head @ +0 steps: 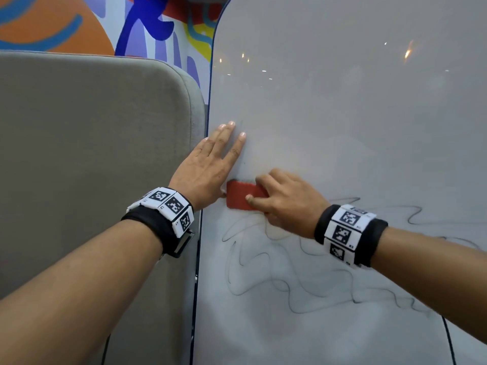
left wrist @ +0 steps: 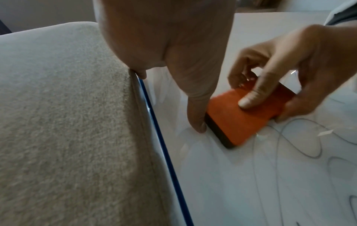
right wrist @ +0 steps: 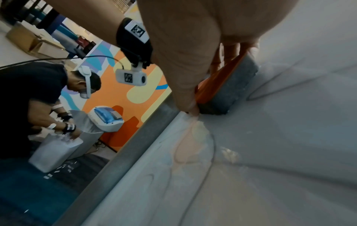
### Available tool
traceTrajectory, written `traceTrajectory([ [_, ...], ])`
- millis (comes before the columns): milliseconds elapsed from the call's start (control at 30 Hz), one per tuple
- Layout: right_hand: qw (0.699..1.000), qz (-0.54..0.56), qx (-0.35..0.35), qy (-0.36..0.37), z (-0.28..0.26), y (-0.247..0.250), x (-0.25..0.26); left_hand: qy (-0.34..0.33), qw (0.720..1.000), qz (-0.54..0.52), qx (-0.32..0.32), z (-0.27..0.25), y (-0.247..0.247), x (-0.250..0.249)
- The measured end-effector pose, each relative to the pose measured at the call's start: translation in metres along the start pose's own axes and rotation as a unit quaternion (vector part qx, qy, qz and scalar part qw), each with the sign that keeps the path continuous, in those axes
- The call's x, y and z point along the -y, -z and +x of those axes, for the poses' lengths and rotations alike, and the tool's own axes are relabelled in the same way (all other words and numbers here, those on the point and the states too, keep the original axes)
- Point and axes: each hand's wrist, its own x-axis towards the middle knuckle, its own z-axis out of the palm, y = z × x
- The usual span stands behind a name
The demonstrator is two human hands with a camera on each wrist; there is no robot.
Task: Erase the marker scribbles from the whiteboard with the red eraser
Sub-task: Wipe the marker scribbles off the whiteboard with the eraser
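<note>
The whiteboard (head: pixel 342 114) stands upright with a blue edge; thin dark marker scribbles (head: pixel 276 280) cover its lower part, while the upper part looks wiped. My right hand (head: pixel 279 196) grips the red eraser (head: pixel 241 197) and holds its dark felt face against the board, just above the scribbles. In the left wrist view the thumb lies on the eraser (left wrist: pixel 241 119) back and the fingers curl over its far side. My left hand (head: pixel 210 164) rests flat on the board near its left edge, fingers straight, thumb touching the eraser's left end. The felt (right wrist: pixel 230 90) shows in the right wrist view.
A grey fabric panel (head: pixel 92 154) stands right beside the board's left edge. A colourful mural wall (head: pixel 105 22) lies behind. In the right wrist view another person (right wrist: pixel 38 94) bends over a white bin (right wrist: pixel 56 154) on the floor.
</note>
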Motion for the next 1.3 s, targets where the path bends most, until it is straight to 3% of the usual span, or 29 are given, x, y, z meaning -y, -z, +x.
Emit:
traceTrajectory([
  [167, 0.999, 0.000, 0.027, 0.038, -0.004, 0.003, -0.007, 0.001, 1.000, 0.016, 0.007, 0.000, -0.002, -0.003],
  [333, 0.999, -0.025, 0.005, -0.039, -0.008, 0.027, -0.035, 0.009, 1.000, 0.025, 0.010, 0.001, -0.001, -0.005],
  [533, 0.994, -0.012, 0.066, 0.081, -0.039, 0.000, -0.004, 0.014, 0.999, 0.031, 0.010, 0.000, 0.001, -0.007],
  [733, 1.000, -0.016, 0.015, 0.000, -0.025, 0.025, -0.040, -0.013, 1.000, 0.004, 0.018, 0.001, 0.006, -0.022],
  [867, 0.996, 0.005, 0.079, 0.044, -0.034, 0.024, -0.030, -0.044, 0.998, -0.023, 0.028, 0.001, 0.012, -0.042],
  [967, 0.996, -0.004, 0.083, 0.009, -0.033, 0.031, -0.037, -0.053, 0.998, -0.036, -0.001, -0.001, 0.010, -0.065],
  [1100, 0.999, 0.005, 0.044, -0.022, -0.042, 0.041, -0.045, -0.050, 0.990, -0.096, -0.085, -0.002, 0.002, -0.088],
  [1233, 0.996, 0.003, -0.056, -0.072, -0.060, 0.070, -0.081, -0.051, 0.989, -0.093, -0.108, -0.003, 0.001, -0.088],
  [1300, 0.991, -0.037, -0.073, -0.105, -0.074, 0.080, -0.102, -0.026, 0.988, -0.091, -0.119, -0.005, 0.002, -0.088],
])
